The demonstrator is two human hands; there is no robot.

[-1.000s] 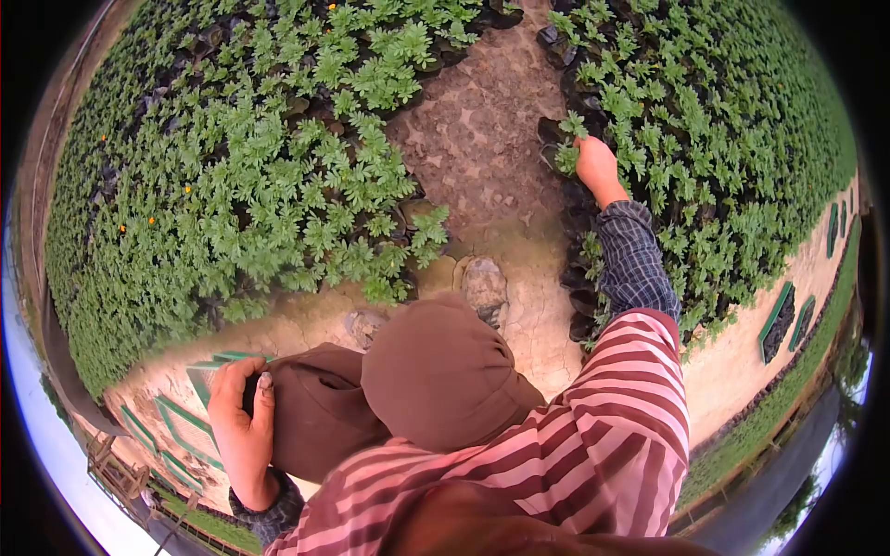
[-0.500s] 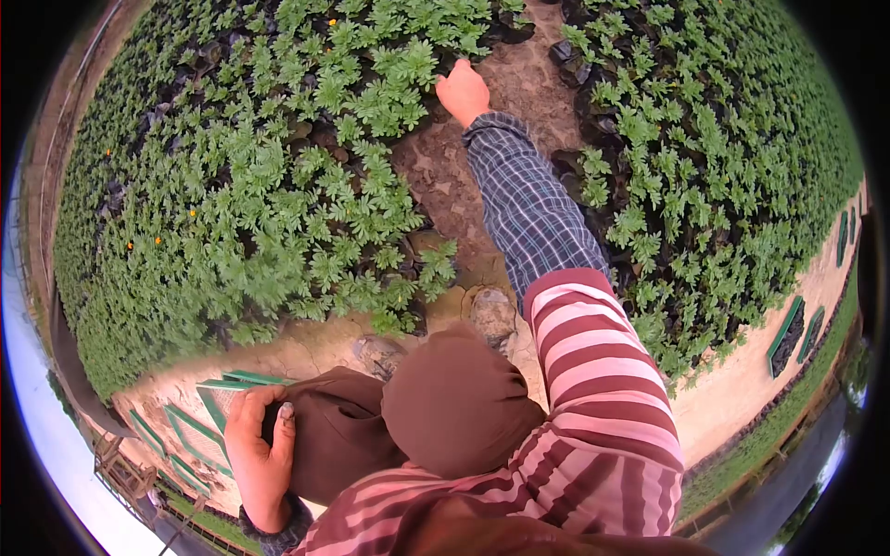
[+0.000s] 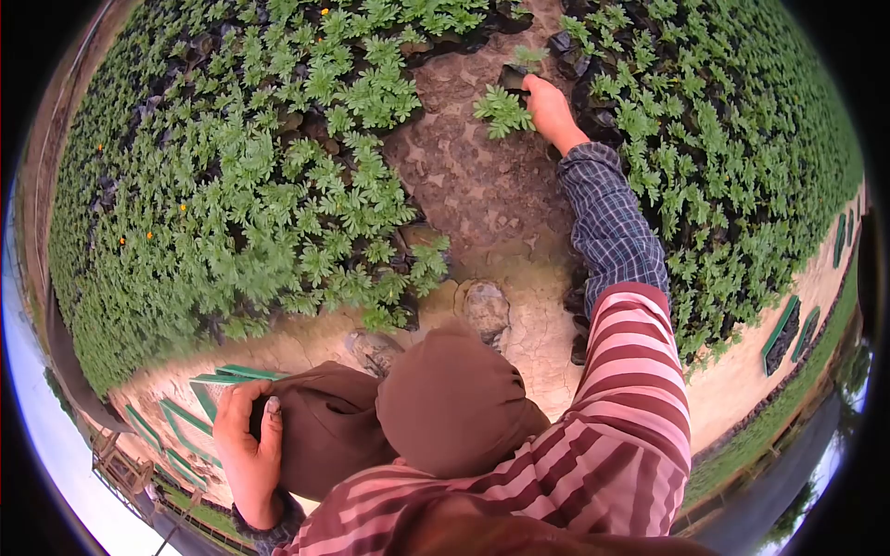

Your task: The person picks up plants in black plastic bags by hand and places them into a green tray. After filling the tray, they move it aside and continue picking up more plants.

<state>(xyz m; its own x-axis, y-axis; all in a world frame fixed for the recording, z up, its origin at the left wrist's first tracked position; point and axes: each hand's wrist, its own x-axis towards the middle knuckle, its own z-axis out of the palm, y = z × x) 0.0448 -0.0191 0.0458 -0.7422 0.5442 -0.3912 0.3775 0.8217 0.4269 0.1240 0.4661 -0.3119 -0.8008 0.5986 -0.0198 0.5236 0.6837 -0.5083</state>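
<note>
My right hand (image 3: 554, 113) reaches forward over the bare soil path, its fingers closed on a potted seedling in a black plastic grow bag (image 3: 513, 77). Feathery green leaves (image 3: 503, 112) hang out beside the fingers, and another leafy tuft shows just beyond the bag. Part of the bag is hidden behind my hand. My left hand (image 3: 248, 440) rests on my bent knee (image 3: 320, 431), thumb and fingers apart, with nothing in it.
Dense beds of seedlings in black bags stand on the left (image 3: 269, 176) and right (image 3: 714, 157) of the soil path (image 3: 464, 185). My shoes (image 3: 487, 310) are at its near end. Green-framed trays (image 3: 190, 431) lie at lower left, others (image 3: 783, 334) at right.
My right hand has moved right, from the left bed's edge across the path, with a bagged seedling in it. A patch of soil now shows at that edge. My left hand stays on the knee.
</note>
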